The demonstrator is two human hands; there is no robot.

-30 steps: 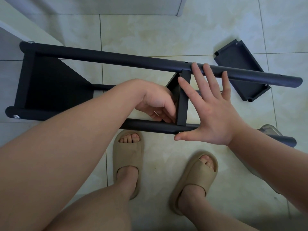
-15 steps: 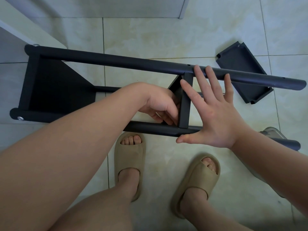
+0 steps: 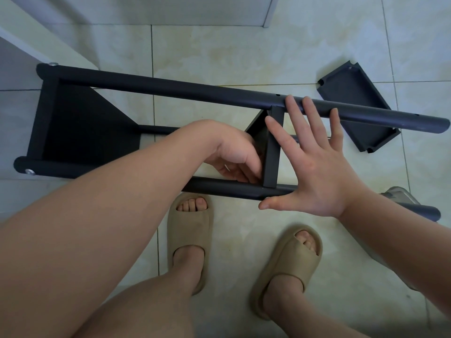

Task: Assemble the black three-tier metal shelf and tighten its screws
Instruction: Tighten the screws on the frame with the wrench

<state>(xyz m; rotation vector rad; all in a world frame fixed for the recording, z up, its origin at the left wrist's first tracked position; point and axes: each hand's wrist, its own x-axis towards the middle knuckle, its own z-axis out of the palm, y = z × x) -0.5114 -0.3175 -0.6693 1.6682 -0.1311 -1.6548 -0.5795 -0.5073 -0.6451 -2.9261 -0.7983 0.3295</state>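
Observation:
The black shelf frame lies on its side on the tiled floor, its upper pole (image 3: 195, 90) and lower pole (image 3: 219, 187) running left to right. An end tier (image 3: 80, 123) is fixed at the left with silver screws (image 3: 29, 171). The middle tier (image 3: 272, 154) stands between the poles. My left hand (image 3: 234, 154) is curled just left of it by the lower pole, pinching a thin silver piece (image 3: 226, 167). My right hand (image 3: 317, 172) presses flat on the tier's right side, fingers spread and tips on the upper pole. A loose third tier (image 3: 353, 101) lies beyond.
My two feet in beige slippers (image 3: 190, 230) (image 3: 292, 259) stand just below the frame. A white panel (image 3: 48, 40) rises at the upper left, touching the frame's corner. A grey object (image 3: 400, 193) sits under my right forearm.
Both hands stay in the same place on the middle tier. The whole scene has slid slightly down and right in view.

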